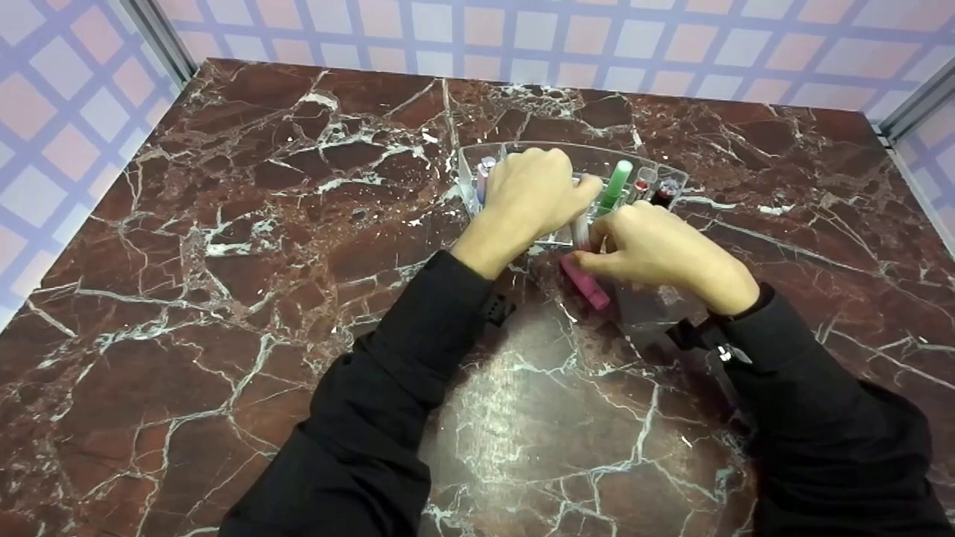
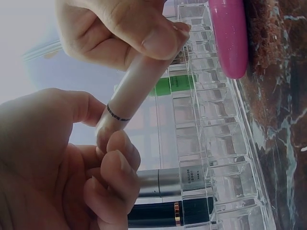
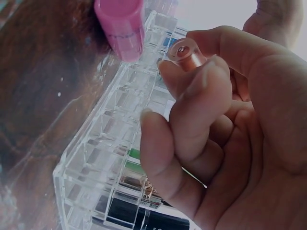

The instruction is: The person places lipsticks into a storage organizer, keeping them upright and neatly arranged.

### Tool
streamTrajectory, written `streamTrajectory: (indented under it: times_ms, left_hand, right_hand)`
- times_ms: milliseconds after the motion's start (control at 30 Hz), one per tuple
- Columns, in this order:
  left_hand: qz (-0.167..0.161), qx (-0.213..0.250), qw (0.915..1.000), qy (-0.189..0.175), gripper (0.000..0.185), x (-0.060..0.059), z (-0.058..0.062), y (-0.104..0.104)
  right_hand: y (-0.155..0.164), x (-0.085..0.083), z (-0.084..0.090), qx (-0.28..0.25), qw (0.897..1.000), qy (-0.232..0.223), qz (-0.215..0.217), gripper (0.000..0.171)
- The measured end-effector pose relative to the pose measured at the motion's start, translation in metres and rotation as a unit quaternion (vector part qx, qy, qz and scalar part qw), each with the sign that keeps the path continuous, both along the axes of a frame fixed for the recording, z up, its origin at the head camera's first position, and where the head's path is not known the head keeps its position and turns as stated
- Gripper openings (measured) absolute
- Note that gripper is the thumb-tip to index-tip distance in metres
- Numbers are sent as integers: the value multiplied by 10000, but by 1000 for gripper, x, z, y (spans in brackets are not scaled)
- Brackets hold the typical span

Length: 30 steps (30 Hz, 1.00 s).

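Both hands meet over a clear acrylic organizer [image 1: 477,168] standing on the dark red marbled surface [image 1: 224,246]. The left hand [image 1: 533,194] has its fingers curled, and the left wrist view shows them pinching the lower end of a pale pink tube [image 2: 139,91], just below a thin dark band that rings it. The right hand [image 1: 656,250] is also curled: its thumb and fingers grip the other end of the same tube, which in the right wrist view shows as a round, glossy end poking out above the fingertips [image 3: 192,81]. So the tube is held by both hands at once, just in front of the organizer and above its near edge.

A magenta tube [image 1: 586,282] lies on the surface, touching the organizer's front wall, right beside the right hand; it carries a line of small print (too blurred to read).

Inside the organizer's compartments I can count a green tube [image 1: 618,185] standing upright, a lilac-capped one [image 1: 485,173] at the left end, one silver tube [image 2: 165,182] with a small printed label that cannot be read, and one black tube [image 2: 168,213] with a gold ring. Two further tubes stand at the right end in the head view; whether they are that silver and black pair I cannot tell.

Both sleeves [image 1: 418,350] are black.
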<state>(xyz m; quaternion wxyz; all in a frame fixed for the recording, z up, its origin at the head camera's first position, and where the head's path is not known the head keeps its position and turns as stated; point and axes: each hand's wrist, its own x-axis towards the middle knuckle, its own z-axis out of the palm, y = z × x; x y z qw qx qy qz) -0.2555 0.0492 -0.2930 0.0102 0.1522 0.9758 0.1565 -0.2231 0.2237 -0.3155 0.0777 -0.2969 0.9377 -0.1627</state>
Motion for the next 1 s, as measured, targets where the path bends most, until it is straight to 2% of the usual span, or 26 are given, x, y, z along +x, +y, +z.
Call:
streamTrajectory:
  times_ms: [233,367,533,600,700,867,1000]
  left_hand:
    - [58,208,9995,212,47,0,2,-2]
    - [93,323,9979,550,48,0,2,-2]
    - [123,471,9929,1084,47,3,5,1]
    - [137,480,9906,1272,46,4,6,1]
    - [163,427,9867,1563,43,5,8,2]
    - [185,353,9821,1842,42,5,9,1]
    - [206,343,9796,1967,41,5,11,1]
  right_hand:
    - [-2,-4,3,-120,9998,-95,-83,23]
    - [-3,-5,5,-348,9989,-217,-219,19]
    - [-8,-12,5,-736,9965,272,-291,18]
    - [-12,-16,4,-874,9943,535,-299,26]
    - [-17,-20,4,-1011,9916,676,-443,33]
    - [-22,-27,6,-997,9871,843,-924,37]
    - [-25,-33,5,-913,9824,1173,-1129,31]
